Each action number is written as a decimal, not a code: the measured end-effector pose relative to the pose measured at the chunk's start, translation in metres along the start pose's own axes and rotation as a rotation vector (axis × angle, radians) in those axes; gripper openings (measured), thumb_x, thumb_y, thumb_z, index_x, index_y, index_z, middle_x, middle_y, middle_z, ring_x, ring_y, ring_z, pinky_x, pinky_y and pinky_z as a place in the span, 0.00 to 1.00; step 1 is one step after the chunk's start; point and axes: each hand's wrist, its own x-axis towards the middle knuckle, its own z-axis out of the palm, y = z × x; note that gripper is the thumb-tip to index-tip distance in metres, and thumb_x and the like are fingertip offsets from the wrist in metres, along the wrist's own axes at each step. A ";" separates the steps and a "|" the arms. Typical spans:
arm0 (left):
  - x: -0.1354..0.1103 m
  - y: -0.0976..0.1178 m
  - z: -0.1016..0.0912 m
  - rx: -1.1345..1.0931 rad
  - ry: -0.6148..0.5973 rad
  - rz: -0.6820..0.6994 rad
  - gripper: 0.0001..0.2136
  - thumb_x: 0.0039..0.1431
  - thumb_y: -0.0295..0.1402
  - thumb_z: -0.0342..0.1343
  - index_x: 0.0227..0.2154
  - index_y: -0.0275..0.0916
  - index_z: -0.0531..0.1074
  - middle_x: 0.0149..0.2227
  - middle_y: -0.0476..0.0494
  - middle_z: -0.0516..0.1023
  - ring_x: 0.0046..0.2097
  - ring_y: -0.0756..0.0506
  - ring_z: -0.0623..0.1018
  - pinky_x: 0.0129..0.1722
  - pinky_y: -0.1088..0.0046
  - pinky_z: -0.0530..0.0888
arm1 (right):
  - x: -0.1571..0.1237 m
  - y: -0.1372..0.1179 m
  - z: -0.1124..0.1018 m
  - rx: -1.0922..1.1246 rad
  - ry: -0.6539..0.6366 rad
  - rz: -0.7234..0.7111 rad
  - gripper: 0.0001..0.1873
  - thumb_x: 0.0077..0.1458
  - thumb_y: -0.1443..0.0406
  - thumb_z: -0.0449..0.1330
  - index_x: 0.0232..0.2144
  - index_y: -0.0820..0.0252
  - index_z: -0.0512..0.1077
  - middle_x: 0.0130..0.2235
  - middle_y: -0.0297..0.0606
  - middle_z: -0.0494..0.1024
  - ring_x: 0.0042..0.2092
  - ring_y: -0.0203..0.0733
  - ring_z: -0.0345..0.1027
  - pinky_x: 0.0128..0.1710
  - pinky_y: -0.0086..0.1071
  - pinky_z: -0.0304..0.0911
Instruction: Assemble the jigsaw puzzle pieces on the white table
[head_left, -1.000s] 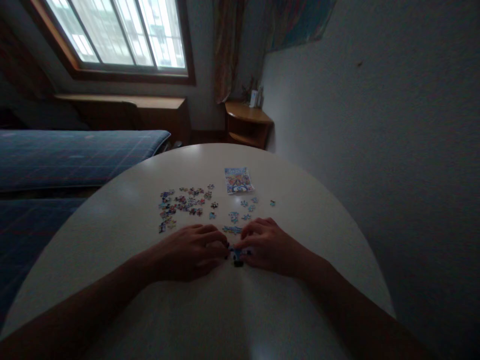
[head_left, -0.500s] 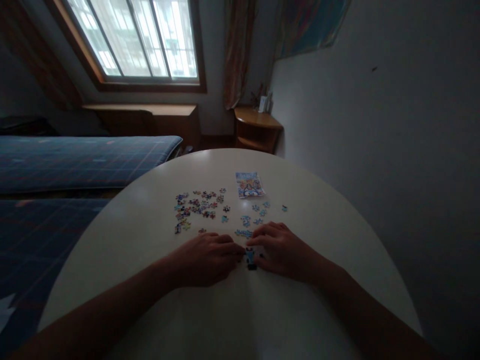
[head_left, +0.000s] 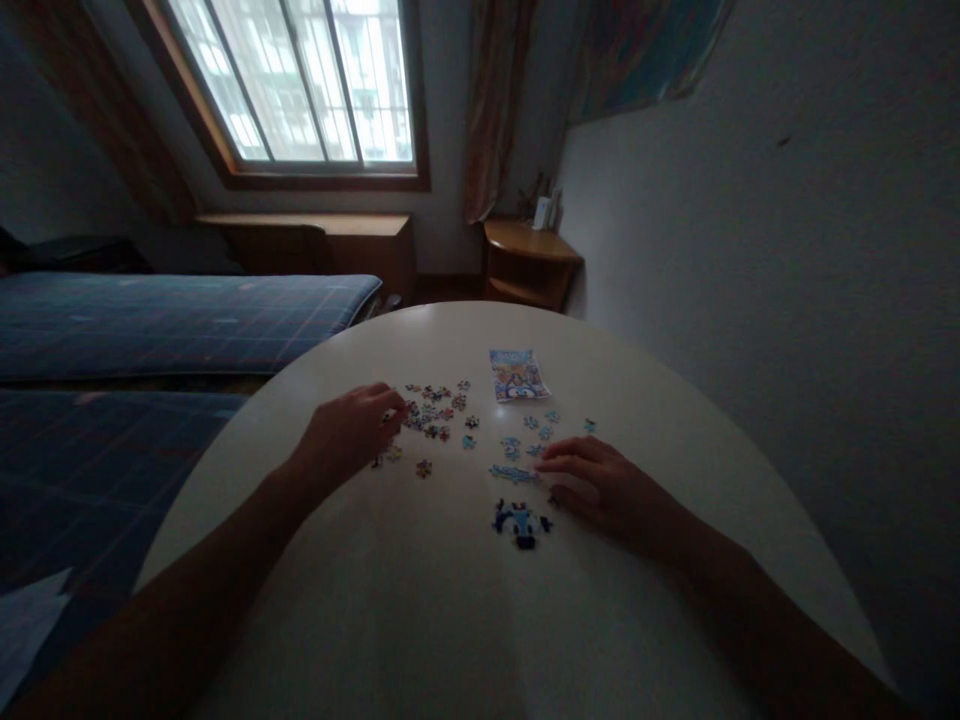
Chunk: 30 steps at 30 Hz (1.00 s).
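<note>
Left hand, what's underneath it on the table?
Loose puzzle pieces show beside the left hand, on the white table. Whatever lies directly beneath the hand is covered, so I can't tell whether pieces are there or one is held.

rnd pale tbl (head_left: 420, 620): loose puzzle pcs (head_left: 427, 414), pic sheet (head_left: 519, 378) farther, joined pcs (head_left: 520, 522) nearer.

The person's bare, smooth-contoured left forearm (head_left: 217, 580) and similarly bare right forearm (head_left: 720, 570) narrowed toward slim wrists (head_left: 292, 485). Beyond were an uncovered left hand (head_left: 351, 435) and uncovered right hand (head_left: 604, 485) with slender fingers (head_left: 577, 467), finer details lost in dimness.
</note>
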 end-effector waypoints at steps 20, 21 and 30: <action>0.017 -0.056 0.038 -0.201 -0.098 -0.283 0.12 0.60 0.40 0.54 0.39 0.42 0.78 0.37 0.45 0.81 0.37 0.45 0.79 0.38 0.72 0.71 | -0.003 0.013 -0.010 0.008 0.024 0.076 0.11 0.60 0.65 0.56 0.43 0.54 0.76 0.47 0.43 0.78 0.48 0.45 0.74 0.50 0.46 0.71; 0.017 -0.057 0.037 -0.207 -0.095 -0.283 0.12 0.61 0.40 0.53 0.40 0.42 0.78 0.38 0.45 0.82 0.38 0.45 0.79 0.38 0.72 0.71 | -0.003 0.014 -0.010 0.010 0.025 0.075 0.11 0.60 0.65 0.56 0.43 0.54 0.76 0.47 0.43 0.78 0.48 0.45 0.74 0.50 0.46 0.71; 0.009 -0.061 0.025 -0.224 -0.213 -0.266 0.13 0.55 0.46 0.57 0.36 0.44 0.79 0.37 0.46 0.82 0.36 0.44 0.79 0.34 0.72 0.69 | -0.004 0.014 -0.009 0.021 0.015 0.086 0.11 0.60 0.65 0.57 0.43 0.54 0.76 0.47 0.43 0.78 0.48 0.45 0.74 0.50 0.45 0.71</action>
